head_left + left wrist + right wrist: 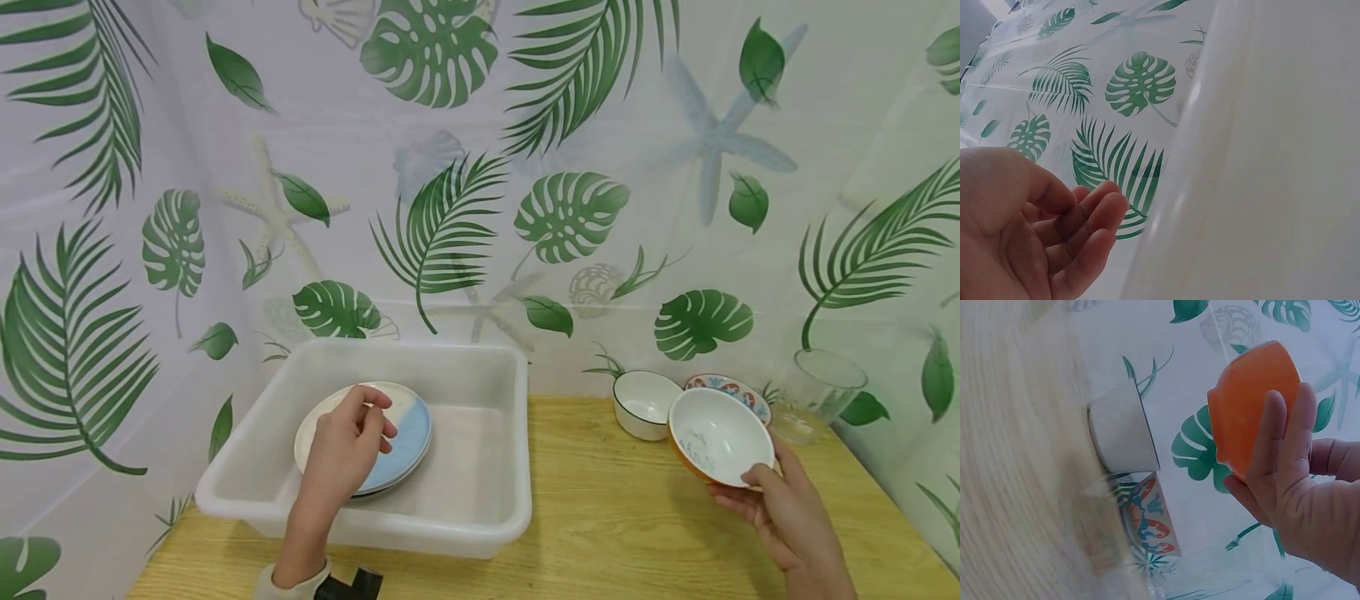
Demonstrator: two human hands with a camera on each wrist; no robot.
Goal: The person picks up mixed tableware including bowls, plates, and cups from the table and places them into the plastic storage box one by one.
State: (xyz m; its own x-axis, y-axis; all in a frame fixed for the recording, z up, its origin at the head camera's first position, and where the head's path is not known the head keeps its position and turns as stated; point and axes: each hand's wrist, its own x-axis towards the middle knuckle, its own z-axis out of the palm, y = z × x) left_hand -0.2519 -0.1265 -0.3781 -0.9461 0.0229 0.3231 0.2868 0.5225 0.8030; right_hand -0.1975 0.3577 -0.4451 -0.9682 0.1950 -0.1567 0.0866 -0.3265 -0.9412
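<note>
**Up over the bench (615,517), bowl in one grip**

In the head view, my right hand (798,512) has the orange bowl (722,437) up, thumb at the rim, fingers underneath, probably so it stays steady while tilted. The white bowl (641,408), patterned bowl (738,388) and clear cup (821,396) sit bunched near the backdrop, I guess to keep the front free. My left hand (345,442) is above some plates (408,442), stacked in the white tub (427,531), likely because they nest flat.

Left wrist view: that hand's fingers are loosely bent, holding nothing, near the tub's wall.

Right wrist view: fingers support the orange side, bowl clear of the bench.
</note>
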